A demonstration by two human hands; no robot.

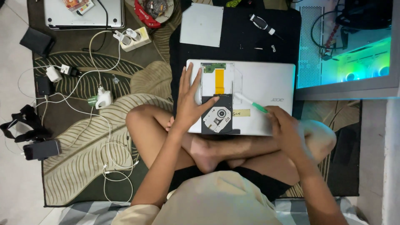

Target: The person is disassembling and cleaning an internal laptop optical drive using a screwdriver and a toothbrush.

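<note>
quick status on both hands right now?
Left hand: open, fingers spread, flat on the disc drive lying on the laptop.
Right hand: closed on a green-and-white screwdriver, tip at the drive.

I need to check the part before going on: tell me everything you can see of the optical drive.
The optical drive lies flat on the closed silver laptop, opened up: green circuit board at the far end, orange ribbon cable down the middle, dark tray with round spindle hub near the person. The left hand presses on it; the right hand holds a green-tipped tool beside it.
</note>
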